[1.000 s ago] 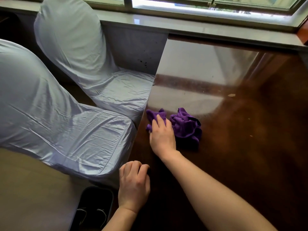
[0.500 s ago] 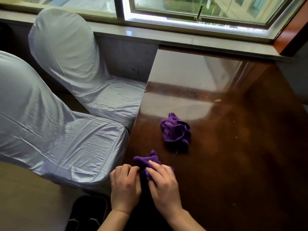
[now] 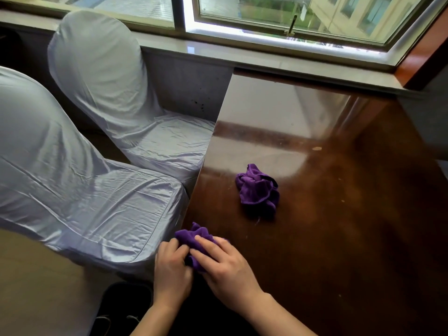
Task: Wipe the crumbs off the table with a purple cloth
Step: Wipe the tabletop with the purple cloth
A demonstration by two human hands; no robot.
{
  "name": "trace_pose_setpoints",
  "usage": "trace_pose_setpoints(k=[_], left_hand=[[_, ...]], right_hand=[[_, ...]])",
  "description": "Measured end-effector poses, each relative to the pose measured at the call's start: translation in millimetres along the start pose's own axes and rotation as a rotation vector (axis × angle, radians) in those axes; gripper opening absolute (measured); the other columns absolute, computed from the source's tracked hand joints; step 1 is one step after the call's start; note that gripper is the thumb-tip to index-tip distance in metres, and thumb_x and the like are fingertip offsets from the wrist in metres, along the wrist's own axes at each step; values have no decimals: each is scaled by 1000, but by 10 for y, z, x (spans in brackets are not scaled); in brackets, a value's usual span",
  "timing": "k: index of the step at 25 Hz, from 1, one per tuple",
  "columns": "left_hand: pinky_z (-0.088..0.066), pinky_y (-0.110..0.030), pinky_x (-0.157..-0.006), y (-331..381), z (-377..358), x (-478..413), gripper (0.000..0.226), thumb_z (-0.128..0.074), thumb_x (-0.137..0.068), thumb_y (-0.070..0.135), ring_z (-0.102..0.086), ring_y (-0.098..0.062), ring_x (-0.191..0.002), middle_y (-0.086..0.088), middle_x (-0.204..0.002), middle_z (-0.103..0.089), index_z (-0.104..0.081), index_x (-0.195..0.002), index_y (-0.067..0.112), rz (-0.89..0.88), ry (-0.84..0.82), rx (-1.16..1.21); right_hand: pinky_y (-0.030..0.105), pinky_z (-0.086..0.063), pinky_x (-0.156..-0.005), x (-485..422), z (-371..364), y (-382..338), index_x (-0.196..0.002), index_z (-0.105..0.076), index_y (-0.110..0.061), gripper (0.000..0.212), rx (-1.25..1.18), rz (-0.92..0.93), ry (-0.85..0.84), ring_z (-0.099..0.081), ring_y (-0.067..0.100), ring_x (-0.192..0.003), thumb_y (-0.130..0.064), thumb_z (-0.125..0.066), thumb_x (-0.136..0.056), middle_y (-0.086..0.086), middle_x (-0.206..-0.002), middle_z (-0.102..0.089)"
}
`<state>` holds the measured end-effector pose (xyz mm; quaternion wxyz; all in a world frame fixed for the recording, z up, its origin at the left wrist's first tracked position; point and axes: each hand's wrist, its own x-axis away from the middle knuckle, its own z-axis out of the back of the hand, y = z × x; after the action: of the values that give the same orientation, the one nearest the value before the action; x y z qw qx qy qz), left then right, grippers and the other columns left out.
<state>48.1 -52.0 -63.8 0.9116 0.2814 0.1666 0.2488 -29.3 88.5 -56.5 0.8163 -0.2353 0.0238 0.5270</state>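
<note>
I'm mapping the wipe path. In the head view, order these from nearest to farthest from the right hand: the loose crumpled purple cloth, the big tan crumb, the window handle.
From the right hand:
1. Crumpled purple cloth, lying free on the table just beyond the hand.
2. Tan crumb, farther out, to the right.
3. Window handle, past the table's far edge, up on the window frame.

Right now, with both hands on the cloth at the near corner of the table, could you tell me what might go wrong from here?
1. The left hand and right hand bunch the purple cloth right at the table edge; a leftward sweep could push crumbs onto the covered chair.
2. A second purple cloth lies crumpled mid-table and may block a stroke.
3. The pale crumb lies far off, so it could be missed.
</note>
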Motion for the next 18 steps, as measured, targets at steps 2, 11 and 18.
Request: trace_pose_setpoints(k=[2,11,18], left_hand=[[-49,-45,-65,5,4,42,27,-50,-73,26,-52,-29,-73,-4,-79,-57,-72,-83,13,-37,19,16],[-44,-42,-71,-54,-6,100,27,-47,-68,17,-48,-26,-79,-4,-86,-58,-72,-78,11,-64,5,39],[-48,-42,-72,-18,23,124,43,-47,-71,20,-52,-26,-80,-2,-88,-57,-75,-104,20,-78,0,22]], right_hand=[[40,-48,-100,-88,82,125,-123,-67,-22,36,48,-134,29,-60,32,-113,-32,-59,-90,2,-137,-61],[36,-52,-77,-132,-93,49,-117,-67,-26,28,127,-48,104,-62,28,-97,-37,-57,-92,-4,-131,-65],[44,-51,-80,-407,99,224,-118,-67,-19,31,61,-352,182,-55,30,-89,-25,-63,-87,2,-124,-65]])
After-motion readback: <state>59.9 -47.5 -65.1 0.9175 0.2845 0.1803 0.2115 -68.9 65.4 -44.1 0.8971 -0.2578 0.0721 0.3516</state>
